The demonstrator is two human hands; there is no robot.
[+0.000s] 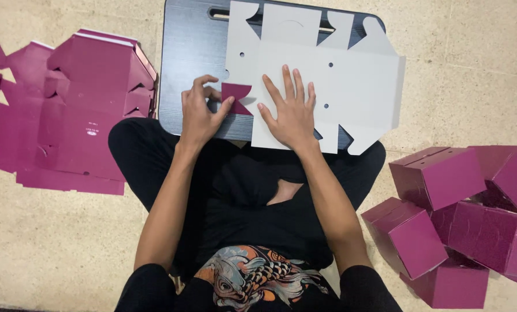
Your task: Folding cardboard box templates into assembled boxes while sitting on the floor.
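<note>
Quickly, left to right: we see a stack of flat magenta blanks point(67, 115) on the floor at far left, then our left hand point(199, 112) pinching a small magenta flap point(235, 95) folded up at the left edge of the white die-cut sheet point(351, 81). That sheet lies white side up on a dark board point(192, 52) over our lap. Our right hand point(292, 112) is open, palm flat, pressing the sheet just right of the flap. Folded magenta boxes point(460, 214) pile at far right
</note>
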